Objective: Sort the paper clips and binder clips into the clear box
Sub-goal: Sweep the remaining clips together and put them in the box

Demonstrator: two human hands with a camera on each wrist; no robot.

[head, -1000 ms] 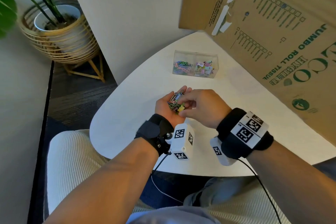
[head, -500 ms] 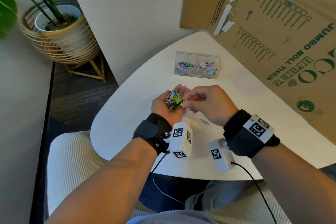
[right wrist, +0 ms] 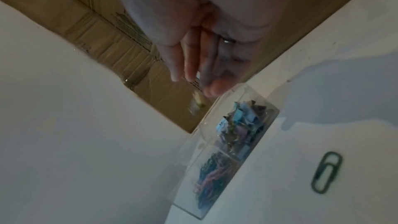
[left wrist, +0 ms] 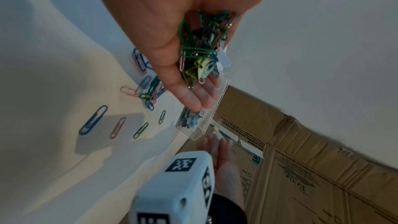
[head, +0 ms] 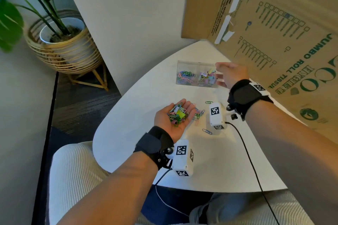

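Note:
My left hand lies palm up above the white table, fingers straight, carrying a heap of coloured paper clips and a yellow binder clip; the left wrist view shows the same heap. The clear box stands farther back, with paper clips in its left compartment and binder clips in its right one. My right hand hovers at the box's right end with straight fingers. A blurred yellow binder clip is in the air just below them, beside the box.
Loose paper clips lie on the table by my left fingers, plus a blue one and a green one. A big cardboard box walls the right side. A potted plant stands on the floor left.
My right hand left the heap in my left palm, travelled to the clear box and let go of a yellow binder clip. The left hand uncurled and stayed in place.

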